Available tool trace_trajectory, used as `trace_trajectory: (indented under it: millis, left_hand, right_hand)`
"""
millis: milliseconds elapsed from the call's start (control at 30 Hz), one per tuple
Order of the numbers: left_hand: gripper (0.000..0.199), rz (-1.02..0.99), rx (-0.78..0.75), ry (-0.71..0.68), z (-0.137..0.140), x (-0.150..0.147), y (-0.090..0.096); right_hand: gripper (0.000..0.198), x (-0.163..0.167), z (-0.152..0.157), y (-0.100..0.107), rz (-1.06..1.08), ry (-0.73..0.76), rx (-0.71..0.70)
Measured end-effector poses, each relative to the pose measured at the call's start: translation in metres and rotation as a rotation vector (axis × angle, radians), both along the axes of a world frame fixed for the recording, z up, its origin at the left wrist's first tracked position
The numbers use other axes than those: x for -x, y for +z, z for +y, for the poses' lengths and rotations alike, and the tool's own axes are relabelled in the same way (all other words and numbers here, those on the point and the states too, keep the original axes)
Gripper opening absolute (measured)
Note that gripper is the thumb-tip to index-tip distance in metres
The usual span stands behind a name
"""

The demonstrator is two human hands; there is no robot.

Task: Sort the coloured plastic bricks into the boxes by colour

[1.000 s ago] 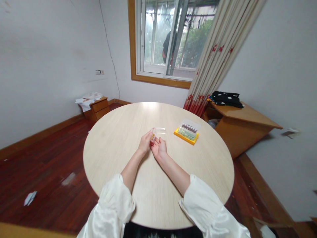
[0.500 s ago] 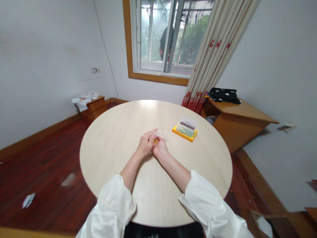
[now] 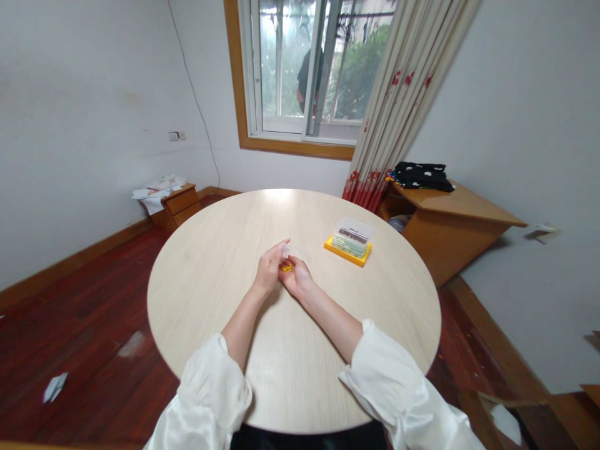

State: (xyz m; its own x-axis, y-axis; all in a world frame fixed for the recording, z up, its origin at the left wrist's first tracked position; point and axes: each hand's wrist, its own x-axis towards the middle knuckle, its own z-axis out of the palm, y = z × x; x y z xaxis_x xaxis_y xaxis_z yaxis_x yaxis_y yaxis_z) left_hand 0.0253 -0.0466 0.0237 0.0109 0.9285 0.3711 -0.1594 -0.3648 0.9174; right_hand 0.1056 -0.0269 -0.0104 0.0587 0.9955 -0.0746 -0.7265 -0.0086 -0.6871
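My right hand (image 3: 299,279) is cupped palm up over the middle of the table, with several small yellow pieces (image 3: 287,267) lying in it. Their exact kind is too small to tell. Close against it on the left, my left hand (image 3: 269,267) is upright with its fingers bent around the edge of a clear plastic bag (image 3: 285,250). The bag looks crumpled and reaches over the fingertips of the right hand, so part of it is hard to make out.
On the round pale table (image 3: 206,269), a yellow tray (image 3: 349,255) carries an open clear plastic box (image 3: 351,239) with dark and green contents, right of my hands. Beyond stand a wooden desk (image 3: 469,212) with folded black cloth (image 3: 422,176) and a small cabinet (image 3: 180,205) with papers.
Both hands have shifted slightly left. The left hand has turned away from the right palm a little, and more of the yellow pieces now shows.
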Motion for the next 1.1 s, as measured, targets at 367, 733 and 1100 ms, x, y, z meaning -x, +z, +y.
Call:
trace_trajectory:
  millis: [367,733,1100]
  left_hand:
    - [0.04,-0.586,0.594,0.124,0.015,0.018,0.01]
    - [0.02,-0.525,0.783,0.018,0.023,0.05,0.001]
    - [0.02,0.084,0.525,0.417,0.033,0.068,-0.014]
  right_hand:
    - [0.039,-0.017,-0.005,0.023,-0.155,0.086,0.193]
    - [0.038,-0.023,0.002,0.013,-0.328,-0.079,0.101]
    - [0.038,-0.026,0.01,-0.001,-0.488,-0.147,-0.018]
